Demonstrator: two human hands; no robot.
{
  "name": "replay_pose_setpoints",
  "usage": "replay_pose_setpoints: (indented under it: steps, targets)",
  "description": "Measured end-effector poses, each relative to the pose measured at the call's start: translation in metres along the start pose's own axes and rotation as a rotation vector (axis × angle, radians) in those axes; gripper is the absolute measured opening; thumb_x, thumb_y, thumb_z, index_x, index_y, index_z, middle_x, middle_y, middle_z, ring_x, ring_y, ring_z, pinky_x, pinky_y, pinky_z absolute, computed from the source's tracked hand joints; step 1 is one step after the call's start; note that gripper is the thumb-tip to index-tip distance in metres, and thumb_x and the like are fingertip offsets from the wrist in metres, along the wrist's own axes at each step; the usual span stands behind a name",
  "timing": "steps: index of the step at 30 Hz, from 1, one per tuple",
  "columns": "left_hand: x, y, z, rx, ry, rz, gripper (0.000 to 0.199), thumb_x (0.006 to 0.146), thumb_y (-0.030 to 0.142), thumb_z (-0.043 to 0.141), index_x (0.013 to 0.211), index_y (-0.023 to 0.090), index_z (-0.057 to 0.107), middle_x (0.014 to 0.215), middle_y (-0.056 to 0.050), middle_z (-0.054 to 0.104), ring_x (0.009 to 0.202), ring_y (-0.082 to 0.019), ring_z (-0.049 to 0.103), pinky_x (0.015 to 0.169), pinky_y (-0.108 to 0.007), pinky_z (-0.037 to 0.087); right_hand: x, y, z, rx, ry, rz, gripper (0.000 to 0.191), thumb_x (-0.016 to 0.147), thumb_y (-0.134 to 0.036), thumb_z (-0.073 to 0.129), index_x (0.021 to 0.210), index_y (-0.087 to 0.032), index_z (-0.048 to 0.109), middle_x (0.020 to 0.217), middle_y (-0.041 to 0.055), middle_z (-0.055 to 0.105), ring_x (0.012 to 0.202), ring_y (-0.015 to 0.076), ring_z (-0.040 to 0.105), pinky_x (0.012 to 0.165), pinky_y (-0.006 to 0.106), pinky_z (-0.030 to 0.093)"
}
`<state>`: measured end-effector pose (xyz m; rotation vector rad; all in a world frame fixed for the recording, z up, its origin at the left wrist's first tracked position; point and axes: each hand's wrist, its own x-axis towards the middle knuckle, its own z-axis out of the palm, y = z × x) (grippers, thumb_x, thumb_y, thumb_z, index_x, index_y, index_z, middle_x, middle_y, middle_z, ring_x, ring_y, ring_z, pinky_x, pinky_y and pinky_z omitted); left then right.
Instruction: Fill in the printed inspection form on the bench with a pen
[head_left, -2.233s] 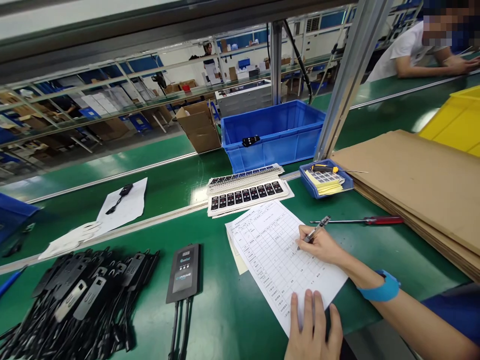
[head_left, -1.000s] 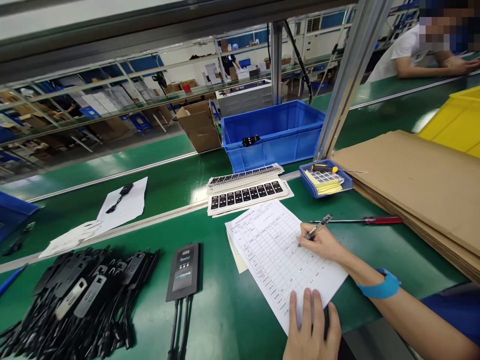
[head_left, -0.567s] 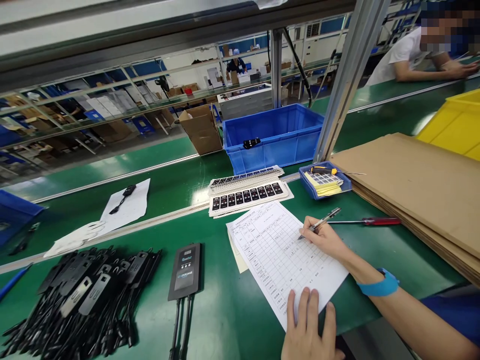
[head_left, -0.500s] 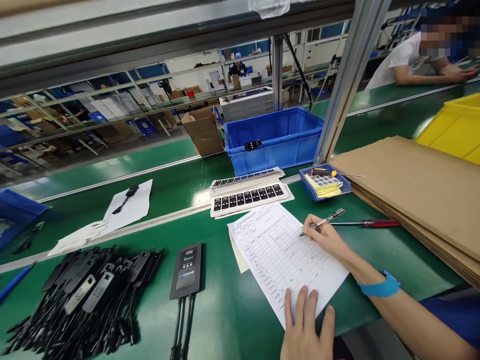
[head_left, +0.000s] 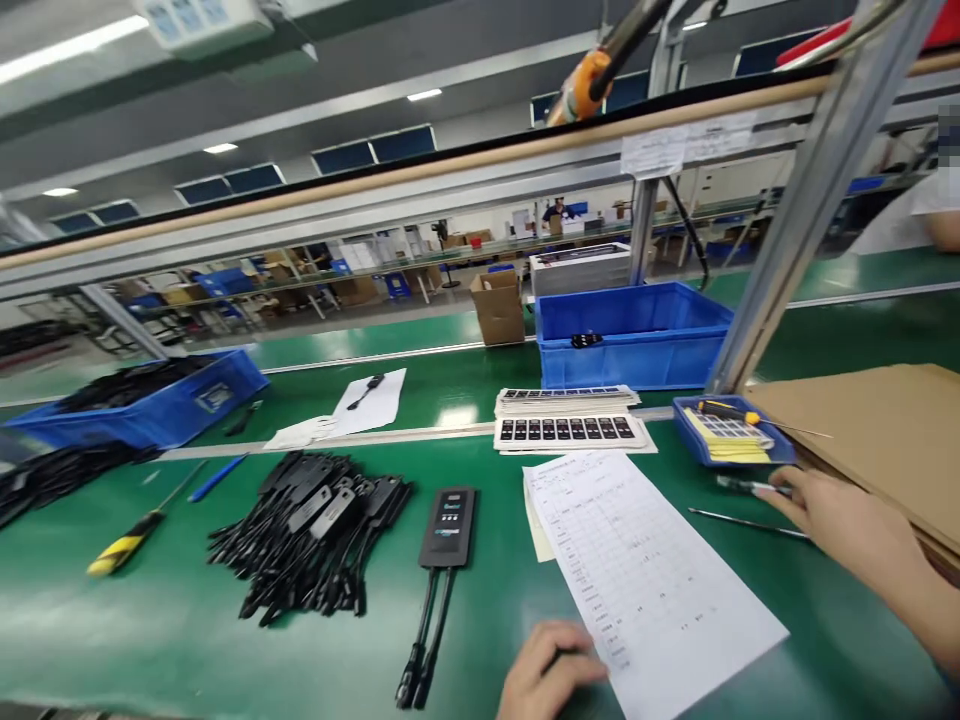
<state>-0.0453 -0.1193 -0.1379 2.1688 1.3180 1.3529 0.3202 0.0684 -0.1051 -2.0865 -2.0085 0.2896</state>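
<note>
My right hand (head_left: 862,535) is closed on a pen (head_left: 739,485), low over the bench beside the small blue tray. Under that hand lies a screwdriver whose metal shaft (head_left: 742,522) shows; its handle is hidden. A printed form (head_left: 645,570) with a table grid and some handwriting lies on the green bench. My left hand (head_left: 551,670) rests at the form's lower left edge, fingers loosely bent and apart, the fingertips close to the paper. Left of the form is a black device (head_left: 448,528) with two cables, and further left a pile of similar black cabled units (head_left: 315,530).
Label sheets (head_left: 574,430) are stacked behind the form. A large blue bin (head_left: 637,345) stands beyond them. The small blue tray (head_left: 694,435) holds yellow-edged labels and a screwdriver. Cardboard sheets (head_left: 870,420) lie right. A yellow screwdriver (head_left: 127,543) and blue pen (head_left: 217,478) lie left.
My right hand has moved off the form to the right with the pen. My left hand has shifted left from lying flat on the form to its edge. The view has tilted up and left.
</note>
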Motion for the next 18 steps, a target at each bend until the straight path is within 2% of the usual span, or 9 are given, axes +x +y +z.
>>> replay_pose_setpoints:
  steps: [2,4,6,8,11,14,16,18]
  targets:
    - [0.003,-0.015,-0.035,0.236,-0.046,-0.078,0.039,0.098,0.048,0.037,0.114,0.022,0.061,0.109,-0.012,0.064,0.103,-0.022,0.063,0.086,-0.034,0.056,-0.006,-0.023,0.017,0.083,-0.115,-0.05,0.042,0.086,-0.057,0.042,0.092,-0.021,0.063,0.085,0.0162,0.07,0.077,0.0344,0.066,0.059,0.042,0.046]
    - [0.008,-0.033,-0.07,0.564,-0.064,-0.217,0.038,0.096,0.036,0.045,0.131,0.021,0.053,0.124,-0.014,0.059,0.113,-0.026,0.059,0.091,-0.039,0.055,-0.016,-0.049,0.038,0.128,-0.195,-0.087,0.057,0.08,-0.063,0.045,0.109,-0.018,0.063,0.104,0.0182,0.07,0.095,0.0363,0.066,0.071,0.044,0.053]
    - [0.016,-0.051,-0.099,0.868,-0.097,-0.309,0.051,0.091,0.036,0.056,0.136,0.013,0.049,0.122,-0.018,0.059,0.106,-0.03,0.062,0.083,-0.042,0.057,-0.027,-0.073,0.057,0.118,-0.2,-0.089,0.078,0.07,-0.066,0.052,0.126,-0.012,0.056,0.125,0.0225,0.062,0.115,0.0422,0.057,0.083,0.05,0.053]
    - [0.025,-0.068,-0.115,1.078,-0.172,-0.382,0.067,0.088,0.044,0.061,0.139,0.004,0.045,0.103,-0.018,0.064,0.086,-0.03,0.065,0.07,-0.04,0.057,-0.035,-0.092,0.069,0.097,-0.191,-0.07,0.092,0.066,-0.066,0.054,0.137,-0.008,0.047,0.133,0.0256,0.056,0.123,0.0457,0.05,0.087,0.055,0.05]
    - [0.036,-0.091,-0.118,1.192,-0.24,-0.39,0.083,0.085,0.058,0.059,0.141,-0.001,0.043,0.078,-0.011,0.06,0.07,-0.027,0.062,0.055,-0.033,0.053,-0.04,-0.112,0.078,0.073,-0.186,-0.008,0.098,0.064,-0.061,0.055,0.141,-0.002,0.04,0.128,0.0293,0.056,0.12,0.0473,0.051,0.084,0.056,0.05]
    - [0.038,-0.111,-0.107,1.202,-0.232,-0.318,0.082,0.08,0.058,0.063,0.139,0.004,0.048,0.079,-0.01,0.057,0.065,-0.025,0.061,0.048,-0.029,0.05,-0.039,-0.12,0.084,0.069,-0.186,0.091,0.093,0.056,-0.054,0.06,0.133,-0.002,0.047,0.126,0.0297,0.057,0.118,0.0462,0.053,0.083,0.052,0.051]
    - [0.036,-0.124,-0.103,1.177,-0.213,-0.324,0.074,0.075,0.043,0.069,0.135,0.004,0.054,0.083,-0.013,0.059,0.059,-0.023,0.061,0.046,-0.029,0.049,-0.037,-0.118,0.09,0.103,-0.207,0.163,0.077,0.052,-0.049,0.064,0.118,-0.01,0.057,0.119,0.0248,0.064,0.11,0.0425,0.059,0.079,0.048,0.054]
    - [0.037,-0.133,-0.107,1.037,-0.15,-0.339,0.066,0.073,0.034,0.07,0.13,0.004,0.059,0.079,-0.012,0.06,0.048,-0.018,0.057,0.047,-0.031,0.05,-0.037,-0.115,0.095,0.186,-0.223,0.219,0.052,0.05,-0.045,0.066,0.095,-0.02,0.062,0.102,0.0175,0.07,0.096,0.0389,0.065,0.075,0.047,0.055]
